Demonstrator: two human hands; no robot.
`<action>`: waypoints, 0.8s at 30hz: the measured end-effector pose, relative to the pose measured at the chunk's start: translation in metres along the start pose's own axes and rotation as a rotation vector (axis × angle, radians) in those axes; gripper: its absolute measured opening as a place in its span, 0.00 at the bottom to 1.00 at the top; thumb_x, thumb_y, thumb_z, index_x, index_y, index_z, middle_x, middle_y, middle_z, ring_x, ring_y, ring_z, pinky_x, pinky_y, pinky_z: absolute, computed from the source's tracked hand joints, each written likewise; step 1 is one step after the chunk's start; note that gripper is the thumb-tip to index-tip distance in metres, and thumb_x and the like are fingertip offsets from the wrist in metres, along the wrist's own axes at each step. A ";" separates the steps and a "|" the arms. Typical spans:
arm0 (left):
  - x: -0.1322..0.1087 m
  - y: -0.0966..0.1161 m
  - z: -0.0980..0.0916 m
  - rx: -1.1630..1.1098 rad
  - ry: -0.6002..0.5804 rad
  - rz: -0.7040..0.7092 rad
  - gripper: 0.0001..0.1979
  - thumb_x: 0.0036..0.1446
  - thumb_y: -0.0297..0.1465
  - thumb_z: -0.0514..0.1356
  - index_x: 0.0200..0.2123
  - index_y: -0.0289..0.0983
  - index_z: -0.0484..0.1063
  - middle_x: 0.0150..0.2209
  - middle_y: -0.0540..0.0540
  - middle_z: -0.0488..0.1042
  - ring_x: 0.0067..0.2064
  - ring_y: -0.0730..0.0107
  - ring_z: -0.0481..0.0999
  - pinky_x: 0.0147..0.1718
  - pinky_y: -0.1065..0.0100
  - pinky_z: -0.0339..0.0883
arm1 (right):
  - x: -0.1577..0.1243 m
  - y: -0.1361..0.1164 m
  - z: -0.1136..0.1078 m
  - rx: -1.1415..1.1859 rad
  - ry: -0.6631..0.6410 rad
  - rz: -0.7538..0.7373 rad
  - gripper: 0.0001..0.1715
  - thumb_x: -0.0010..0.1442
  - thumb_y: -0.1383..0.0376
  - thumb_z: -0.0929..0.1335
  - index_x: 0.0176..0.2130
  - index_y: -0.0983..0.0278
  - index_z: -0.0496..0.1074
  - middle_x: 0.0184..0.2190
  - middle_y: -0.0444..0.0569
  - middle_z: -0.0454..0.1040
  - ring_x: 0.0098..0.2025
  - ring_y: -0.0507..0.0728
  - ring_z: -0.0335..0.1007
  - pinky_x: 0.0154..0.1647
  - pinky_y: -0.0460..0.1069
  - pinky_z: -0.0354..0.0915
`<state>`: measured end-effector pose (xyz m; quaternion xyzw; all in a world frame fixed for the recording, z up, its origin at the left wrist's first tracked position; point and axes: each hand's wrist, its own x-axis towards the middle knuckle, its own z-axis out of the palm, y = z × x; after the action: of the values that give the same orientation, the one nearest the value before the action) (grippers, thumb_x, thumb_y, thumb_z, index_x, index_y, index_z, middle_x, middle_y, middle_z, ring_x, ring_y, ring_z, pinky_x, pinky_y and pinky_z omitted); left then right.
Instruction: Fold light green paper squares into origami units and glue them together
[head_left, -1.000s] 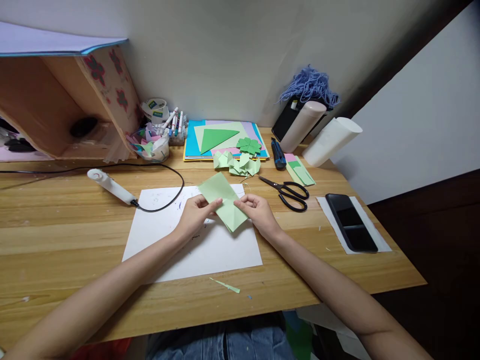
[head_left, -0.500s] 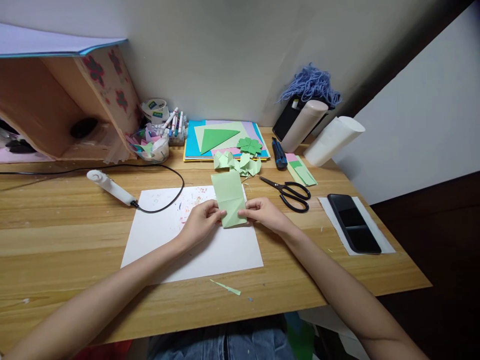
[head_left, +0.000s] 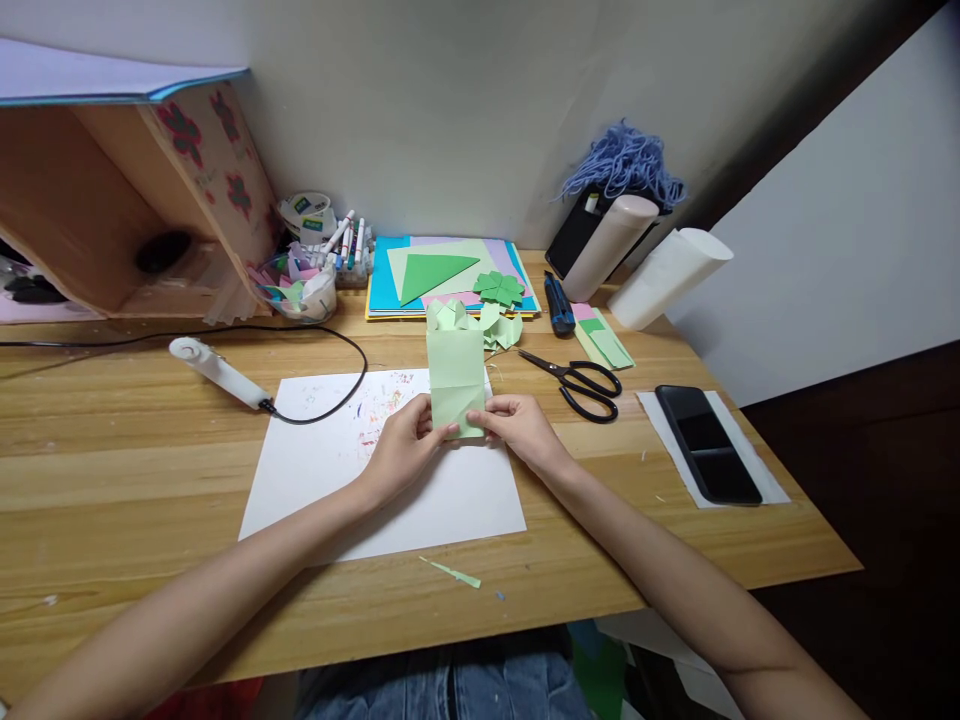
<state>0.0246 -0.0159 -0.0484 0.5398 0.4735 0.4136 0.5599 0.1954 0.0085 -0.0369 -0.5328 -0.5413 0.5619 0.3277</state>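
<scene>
A creased, light green sheet of paper [head_left: 457,365] is held up between my two hands, above a white sheet [head_left: 322,500] on the table. My left hand [head_left: 409,440] pinches its lower left corner, thumb in front. At the lower right edge my right hand [head_left: 517,428] grips it the same way, its thumb lying on the paper's face. The fingers behind the paper are partly hidden. Just beyond its top edge lie folded light green paper pieces [head_left: 501,328], partly covered by it.
Black-handled scissors [head_left: 589,385] lie right of my hands, near a blue cutter [head_left: 558,305]. A phone [head_left: 706,445] rests farther right. A white corded tool [head_left: 221,372] is at left. Coloured papers [head_left: 380,285] and a dark green paper clover [head_left: 499,289] lie behind.
The green paper has turned more upright and shifted slightly away from me, now overlapping the folded pieces behind. Both hands keep their hold, with the right thumb a little farther in.
</scene>
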 end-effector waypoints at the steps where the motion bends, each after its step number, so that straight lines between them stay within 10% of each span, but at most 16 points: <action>1: 0.000 0.000 0.000 -0.031 -0.008 -0.007 0.15 0.51 0.33 0.57 0.42 0.34 0.64 0.39 0.43 0.73 0.33 0.70 0.74 0.34 0.66 0.69 | 0.000 -0.001 0.001 -0.002 0.007 0.002 0.19 0.43 0.54 0.70 0.19 0.67 0.67 0.15 0.40 0.61 0.19 0.47 0.55 0.21 0.44 0.53; 24: -0.001 0.009 0.002 0.026 -0.047 -0.011 0.15 0.53 0.34 0.55 0.43 0.34 0.62 0.39 0.41 0.73 0.32 0.67 0.76 0.32 0.65 0.70 | -0.006 -0.001 0.012 -0.014 0.130 -0.012 0.20 0.42 0.53 0.70 0.17 0.67 0.65 0.13 0.40 0.58 0.16 0.46 0.50 0.16 0.44 0.45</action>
<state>0.0268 -0.0169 -0.0390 0.5540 0.4685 0.3915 0.5660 0.1847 0.0000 -0.0367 -0.5672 -0.5260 0.5204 0.3617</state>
